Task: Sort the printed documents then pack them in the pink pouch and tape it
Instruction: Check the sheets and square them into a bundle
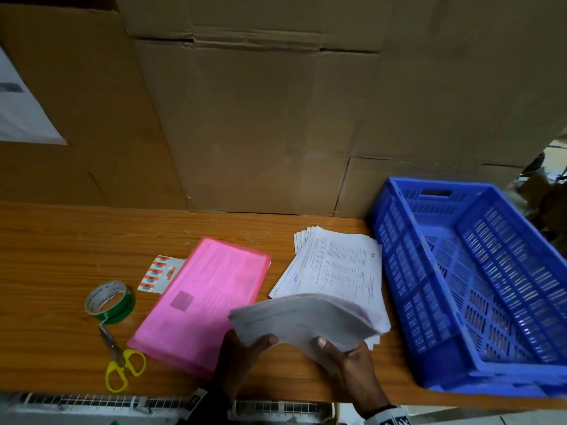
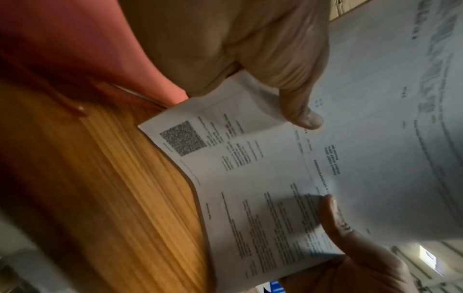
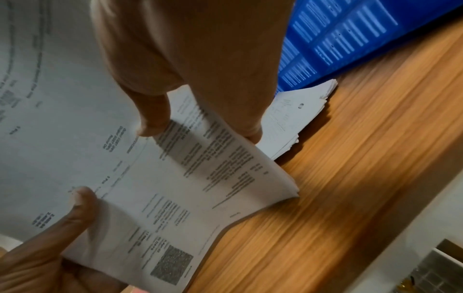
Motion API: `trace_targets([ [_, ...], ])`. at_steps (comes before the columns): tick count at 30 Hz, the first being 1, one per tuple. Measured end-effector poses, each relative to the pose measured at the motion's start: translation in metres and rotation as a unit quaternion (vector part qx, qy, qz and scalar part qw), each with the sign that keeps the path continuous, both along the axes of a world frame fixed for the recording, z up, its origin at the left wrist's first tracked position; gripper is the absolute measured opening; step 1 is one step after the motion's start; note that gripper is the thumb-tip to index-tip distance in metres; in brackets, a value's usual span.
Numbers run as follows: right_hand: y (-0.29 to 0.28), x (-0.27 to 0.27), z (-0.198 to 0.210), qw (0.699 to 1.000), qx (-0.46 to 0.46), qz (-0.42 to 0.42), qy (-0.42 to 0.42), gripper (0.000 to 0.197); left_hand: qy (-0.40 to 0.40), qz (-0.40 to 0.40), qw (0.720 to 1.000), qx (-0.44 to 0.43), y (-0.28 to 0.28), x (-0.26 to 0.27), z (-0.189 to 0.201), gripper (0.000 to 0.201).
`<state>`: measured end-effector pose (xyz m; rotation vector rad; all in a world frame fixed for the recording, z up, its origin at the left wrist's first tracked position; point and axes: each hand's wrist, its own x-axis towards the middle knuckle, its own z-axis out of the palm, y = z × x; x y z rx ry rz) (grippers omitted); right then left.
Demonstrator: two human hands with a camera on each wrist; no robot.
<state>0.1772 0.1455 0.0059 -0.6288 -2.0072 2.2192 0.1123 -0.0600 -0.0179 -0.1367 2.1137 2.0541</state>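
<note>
A wooden table [image 1: 61, 240] with an orange-brown grain carries everything. A pink pouch [image 1: 199, 302] lies flat near its middle, angled. Just left of the pouch sit a sheet of orange and white labels [image 1: 158, 274], partly tucked under the pouch's edge, a roll of green tape [image 1: 109, 301] and yellow-handled scissors [image 1: 121, 361], the blades pointing at the tape. Right of the pouch lies a loose pile of printed documents [image 1: 334, 265], fanned at its far end. A blue plastic crate [image 1: 405, 271] stands at the right end, just beside the pile
</note>
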Motion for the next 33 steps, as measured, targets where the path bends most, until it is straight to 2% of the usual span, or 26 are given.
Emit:
trace_targets([
  [2,0.000,-0.001,0.005,1.000,-0.002,0.000,0.009,0.034,-0.006,0.018,1.000,0.001,0.000,-0.003,-0.001,0.054],
  [4,0.002,0.000,0.007,1.000,0.004,-0.001,0.007,0.024,-0.001,0.019,1.000,0.002,-0.002,-0.006,0.003,0.050],
  [6,0.008,0.001,0.006,1.000,0.005,0.001,0.006,0.020,0.019,-0.012,1.000,-0.001,-0.005,-0.008,0.010,0.045],
  [11,0.020,0.001,0.012,1.000,0.008,0.008,0.011,0.027,0.060,-0.056,0.997,-0.002,-0.011,-0.011,0.027,0.057],
  [16,0.022,-0.001,0.017,0.999,0.034,-0.016,0.022,0.021,0.081,-0.036,0.996,0.007,-0.004,-0.011,0.037,0.024],
  [20,0.023,-0.003,0.031,0.998,0.038,-0.017,0.048,0.021,0.111,-0.022,0.993,0.029,0.000,-0.013,0.053,0.031],
  [23,0.024,-0.005,0.037,0.998,0.037,-0.002,0.056,0.021,0.122,-0.020,0.992,0.035,-0.001,-0.016,0.053,0.053],
  [26,0.026,-0.006,0.037,0.996,0.051,-0.007,0.066,0.024,0.127,-0.012,0.990,0.051,0.000,-0.019,0.051,0.063],
  [33,0.023,-0.014,0.036,0.995,0.056,-0.006,0.078,0.035,0.142,-0.046,0.988,0.022,0.006,-0.022,0.058,0.043],
])
